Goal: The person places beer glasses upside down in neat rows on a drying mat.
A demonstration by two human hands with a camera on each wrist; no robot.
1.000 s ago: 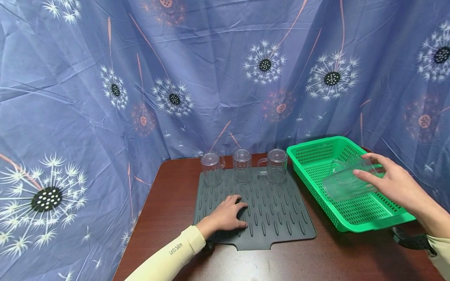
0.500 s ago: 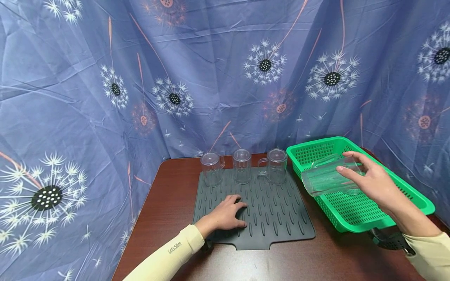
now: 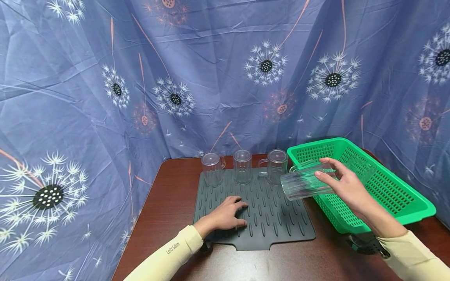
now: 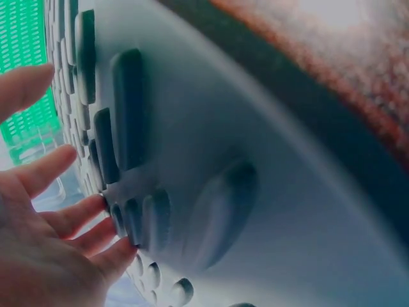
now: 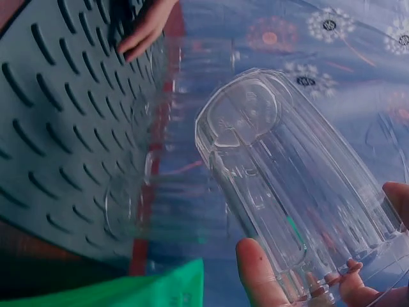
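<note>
The right hand (image 3: 341,185) grasps a clear mug (image 3: 304,183) between thumb and fingers, tilted almost onto its side above where the green basket (image 3: 416,216) and the dark mat (image 3: 291,230) nearly meet at the mat's right edge. A weak pinch on that slick wall could let the mug slip or twist; held too low, it might clip the basket's rim or bump the right-hand mug (image 3: 277,166) near the mat's back right corner, which could tip the middle mug (image 3: 242,168) beside it. The left hand (image 3: 226,216) rests on the mat toward its front left, fingers spread and gripping nothing; a shove there could skew the mat and unsettle the left-hand mug (image 3: 212,171) too.

The mugs are transparent cylinders with handles, the held one ribbed lengthwise. The mat looks rubbery, studded with slim raised ovals; the basket is perforated plastic; the counter (image 3: 165,195) is glossy, reddish brown.
</note>
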